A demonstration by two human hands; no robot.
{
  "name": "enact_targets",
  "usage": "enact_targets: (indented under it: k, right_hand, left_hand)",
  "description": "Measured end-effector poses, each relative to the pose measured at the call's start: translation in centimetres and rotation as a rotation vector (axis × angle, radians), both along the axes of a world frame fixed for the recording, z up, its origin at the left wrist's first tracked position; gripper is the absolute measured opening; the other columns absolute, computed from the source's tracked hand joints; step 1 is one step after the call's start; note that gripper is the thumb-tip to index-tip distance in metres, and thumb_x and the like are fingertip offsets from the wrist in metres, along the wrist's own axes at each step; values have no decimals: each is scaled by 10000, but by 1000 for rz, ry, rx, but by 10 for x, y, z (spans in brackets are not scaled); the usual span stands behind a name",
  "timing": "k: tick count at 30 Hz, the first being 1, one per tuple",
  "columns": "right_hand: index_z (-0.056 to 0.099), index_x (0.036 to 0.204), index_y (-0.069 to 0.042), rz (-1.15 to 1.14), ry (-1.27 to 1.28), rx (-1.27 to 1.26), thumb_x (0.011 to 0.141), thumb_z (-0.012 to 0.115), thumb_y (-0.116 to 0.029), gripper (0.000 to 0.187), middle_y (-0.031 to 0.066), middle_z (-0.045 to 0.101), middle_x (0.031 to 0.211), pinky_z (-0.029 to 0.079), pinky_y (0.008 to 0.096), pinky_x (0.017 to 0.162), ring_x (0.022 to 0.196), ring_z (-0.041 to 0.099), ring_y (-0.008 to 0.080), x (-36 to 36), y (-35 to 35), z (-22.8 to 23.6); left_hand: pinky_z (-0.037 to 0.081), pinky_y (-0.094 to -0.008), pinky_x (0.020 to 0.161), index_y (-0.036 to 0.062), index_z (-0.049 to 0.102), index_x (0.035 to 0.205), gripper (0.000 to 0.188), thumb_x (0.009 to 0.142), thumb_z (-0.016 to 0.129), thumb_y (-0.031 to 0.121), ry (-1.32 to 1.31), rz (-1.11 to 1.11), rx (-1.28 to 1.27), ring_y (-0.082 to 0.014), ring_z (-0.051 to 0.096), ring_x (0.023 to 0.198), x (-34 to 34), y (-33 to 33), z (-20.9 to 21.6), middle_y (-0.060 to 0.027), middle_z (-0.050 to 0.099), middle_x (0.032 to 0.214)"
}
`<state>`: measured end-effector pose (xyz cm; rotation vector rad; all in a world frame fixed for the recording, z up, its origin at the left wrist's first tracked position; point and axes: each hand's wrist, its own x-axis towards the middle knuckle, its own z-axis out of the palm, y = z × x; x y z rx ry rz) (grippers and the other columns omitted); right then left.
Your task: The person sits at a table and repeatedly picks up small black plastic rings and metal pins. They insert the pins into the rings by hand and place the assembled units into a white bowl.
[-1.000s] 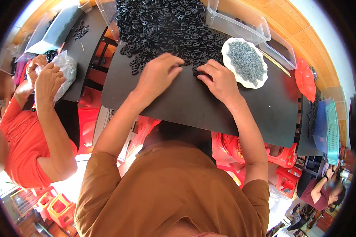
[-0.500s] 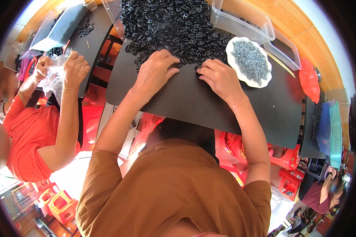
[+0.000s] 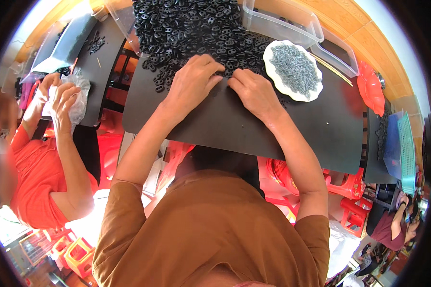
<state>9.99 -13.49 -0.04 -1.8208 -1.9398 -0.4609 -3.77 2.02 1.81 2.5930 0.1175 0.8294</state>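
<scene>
A large heap of small black oval pieces with two holes (image 3: 191, 28) covers the far part of the dark table. At the heap's near edge, my left hand (image 3: 192, 83) has its fingers curled, a black piece seemingly between thumb and forefinger. Close by on its right, my right hand (image 3: 257, 93) is bent with fingertips drawn together; whatever they pinch is too small or hidden to make out. The fingertips of both hands nearly meet. To the right of my right hand, a white scalloped dish (image 3: 305, 95) holds many small, thin, greyish pieces.
Clear plastic bins (image 3: 282, 23) stand at the back, with thin sticks (image 3: 335, 71) and a red dish (image 3: 370, 88) at right. On the left, a person in red (image 3: 48, 177) handles a clear plastic bag (image 3: 79, 103) at another table. Red stools (image 3: 354, 213) stand below.
My right hand has moved left, bringing its fingertips closer to my left hand's. The view has shifted slightly. The neighbour's hands have lowered with the plastic bag.
</scene>
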Motion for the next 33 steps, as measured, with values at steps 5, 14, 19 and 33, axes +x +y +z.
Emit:
enact_targets:
  k: [5, 14, 19, 33]
  right_hand:
    - [609, 915, -39, 92, -22, 8, 795, 590, -90, 132, 82, 608, 955, 529, 340, 736, 878, 628, 230, -16, -3, -3]
    - [643, 1040, -15, 191, 52, 47, 818, 559, -124, 261, 124, 598, 1115, 533, 401, 845, 1064, 601, 291, -30, 1, -16]
    - [639, 1168, 2, 172, 156, -17, 851, 555, -102, 344, 177, 584, 1247, 454, 471, 1017, 1189, 551, 365, -30, 0, -19]
    - [590, 1189, -13, 140, 183, -40, 833, 574, -52, 359, 174, 636, 1106, 580, 426, 770, 958, 665, 361, -36, -8, -10]
  left_hand:
    - [526, -403, 760, 56, 703, 905, 100, 806, 703, 74, -51, -162, 40, -305, 646, 863, 59, 4, 11, -90, 662, 880]
    - [544, -405, 771, 95, 728, 902, 107, 803, 700, 124, 222, -420, 223, -288, 673, 893, 152, -36, 0, -74, 671, 932]
    - [554, -406, 759, 96, 712, 855, 62, 813, 667, 103, 279, -386, 400, -272, 674, 895, 171, -49, -9, -74, 662, 904]
    - [542, -442, 711, 46, 668, 860, 70, 851, 613, 88, 60, -461, -23, -345, 691, 819, 164, -45, 4, -167, 690, 833]
